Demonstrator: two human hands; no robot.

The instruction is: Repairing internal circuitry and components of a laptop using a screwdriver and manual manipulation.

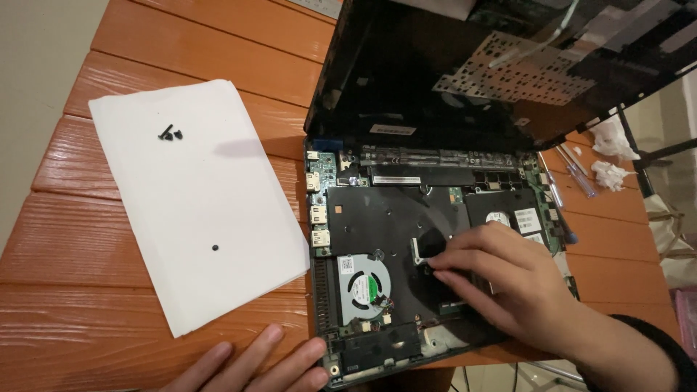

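Head-cam view looking down at an orange slatted worktop. Centre-right of the frame lies an opened laptop w/ its top cover off, so the green circuit board, black shielding and a round cooling fan at lower centre show. The keyboard cover panel is tilted up along the top right of the frame, its underside facing the camera.

Right hand, lower right, rests on the black shielding; its fingers are pinched together at a small pale connector near the board's centre. Can't tell if they grip anything. Left hand, bottom centre, lies flat w/ fingers spread loosely, holding nothing, just beside the laptop's lower left corner.

Left of the frame: a white paper sheet serving as a parts tray. On it, a few black screws near its upper left, plus one single screw lower down.

Judging by this, the cover and some screws are out; the fan and board are still in place.

Right edge: screwdrivers and crumpled tissues.
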